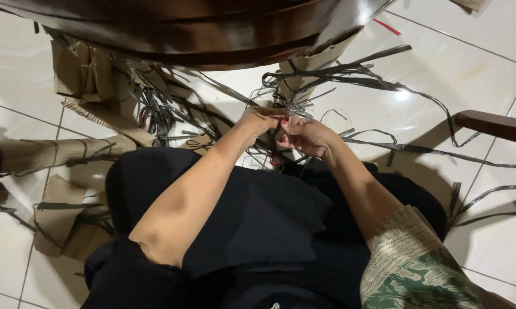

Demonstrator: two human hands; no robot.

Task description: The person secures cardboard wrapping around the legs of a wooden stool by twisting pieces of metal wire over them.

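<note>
My left hand [260, 121] and my right hand [308, 136] meet in front of my lap, fingers pinched together on thin dark plastic strips [292, 110]. The strips run up toward a cardboard-wrapped table leg [318, 62] and trail away to the right across the tiles as a long dark strip [418, 150]. My lap is covered by black cloth [258, 223]. Fingertips of both hands are partly hidden in the tangle.
A dark polished wooden table edge [189, 28] overhangs at the top. Torn cardboard wrapping [92, 74] and loose strips [161, 114] litter the white tiled floor [475, 74] on the left. Another wrapped leg [46, 154] lies left; a wooden piece [492, 126] juts in at right.
</note>
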